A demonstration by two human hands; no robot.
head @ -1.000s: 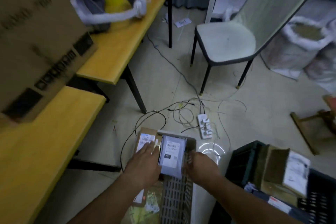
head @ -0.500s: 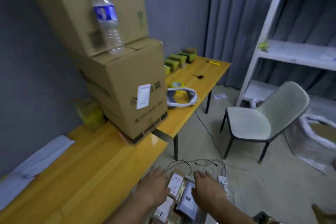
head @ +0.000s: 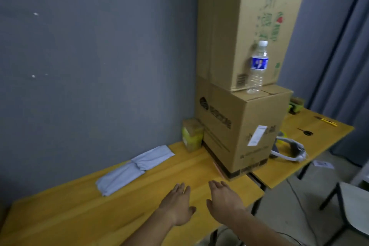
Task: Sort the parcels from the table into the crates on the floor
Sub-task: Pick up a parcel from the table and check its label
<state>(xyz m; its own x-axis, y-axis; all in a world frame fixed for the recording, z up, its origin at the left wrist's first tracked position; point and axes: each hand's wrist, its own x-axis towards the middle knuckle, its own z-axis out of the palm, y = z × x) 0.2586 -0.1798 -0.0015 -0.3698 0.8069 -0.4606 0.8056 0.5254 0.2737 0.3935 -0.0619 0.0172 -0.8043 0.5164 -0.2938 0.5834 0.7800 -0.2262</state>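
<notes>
Two grey soft parcels (head: 134,169) lie end to end on the yellow table (head: 79,215), close to the grey wall. A small yellow-green parcel (head: 192,134) stands against the wall beside the big cardboard box (head: 239,132). My left hand (head: 177,204) and my right hand (head: 223,201) hover side by side over the table's near part, fingers straight, holding nothing. Both are short of the grey parcels. The crates on the floor are out of view.
A tall carton (head: 245,24) is stacked on the big box, with a water bottle (head: 257,68) standing in front of it. A second table (head: 311,142) to the right carries a white headset (head: 289,150), scissors and green boxes. A chair (head: 351,207) stands at the right edge.
The view swung up from the floor crates to the table top. Both hands left the parcels placed in the crate and rose, empty, over the table.
</notes>
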